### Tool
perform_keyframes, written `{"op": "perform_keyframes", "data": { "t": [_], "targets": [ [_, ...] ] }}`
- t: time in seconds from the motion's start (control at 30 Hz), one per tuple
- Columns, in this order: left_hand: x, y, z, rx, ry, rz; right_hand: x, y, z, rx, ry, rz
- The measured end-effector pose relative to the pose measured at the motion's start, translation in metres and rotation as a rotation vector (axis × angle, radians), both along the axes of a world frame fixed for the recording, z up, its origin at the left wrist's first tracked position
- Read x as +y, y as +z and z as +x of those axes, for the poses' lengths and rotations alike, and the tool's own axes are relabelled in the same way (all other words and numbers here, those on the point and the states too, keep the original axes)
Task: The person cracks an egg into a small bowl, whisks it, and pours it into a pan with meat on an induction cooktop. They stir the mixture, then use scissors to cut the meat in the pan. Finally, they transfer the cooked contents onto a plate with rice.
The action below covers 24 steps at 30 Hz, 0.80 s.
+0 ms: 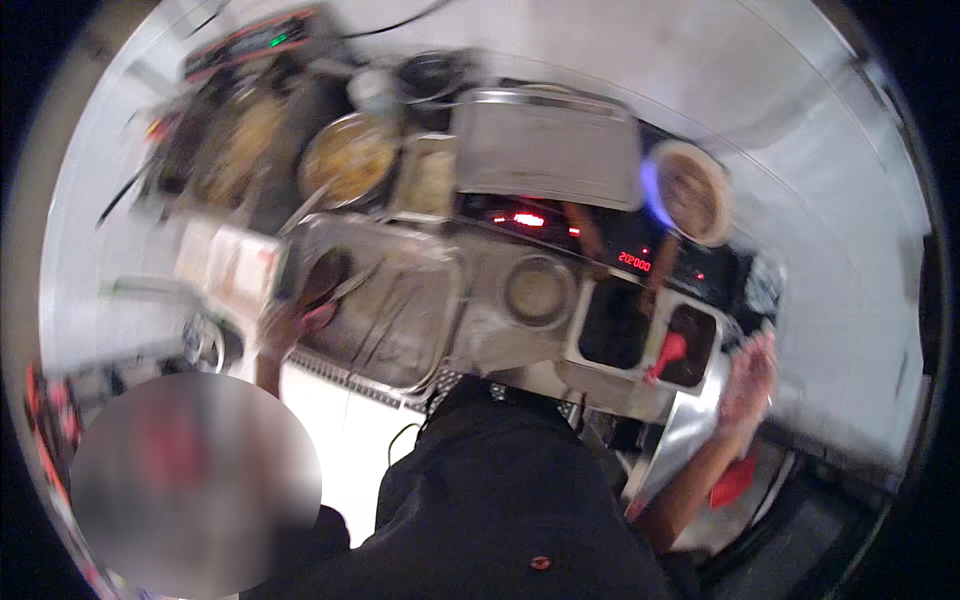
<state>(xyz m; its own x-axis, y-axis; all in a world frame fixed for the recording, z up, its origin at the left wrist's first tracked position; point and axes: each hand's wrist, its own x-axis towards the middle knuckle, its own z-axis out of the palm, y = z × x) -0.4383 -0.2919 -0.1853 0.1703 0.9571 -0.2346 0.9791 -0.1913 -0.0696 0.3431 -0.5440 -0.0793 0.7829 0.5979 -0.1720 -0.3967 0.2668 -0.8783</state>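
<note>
My right hand (748, 379) is blurred, with its fingers extended and nothing visible in it. It is over the counter, just right of a pale-rimmed container (709, 375) where a red utensil (670, 351) rests in dark contents. At the left side of a shallow metal tray (420, 330) is my left hand (285, 322). Near its fingers are a red-handled tool (320, 316) and long metal utensils (386, 307); blur hides whether it grips any of them. A blurred disc covers the lower left, hiding part of that arm.
A larger pale-rimmed container (615, 319) and a round metal bowl (538, 292) are in front. Behind stand a metal lid (547, 154), a pan of yellowish food (349, 161), a narrow container (427, 180) and a round tub (690, 193). Red digits glow on a black panel (600, 244).
</note>
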Motion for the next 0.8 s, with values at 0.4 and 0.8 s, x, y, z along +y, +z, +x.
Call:
{"op": "perform_keyframes", "data": {
  "t": [0.4,0.8],
  "targets": [
    [0.031,0.242,0.248,-0.628,-0.126,-0.065,-0.034,-0.021,-0.011,0.079,-0.394,-0.311],
    [0.130,0.143,0.612,-0.139,-1.221,0.265,-0.017,-0.162,0.128,-0.046,-0.302,-0.527]
  ]
}}
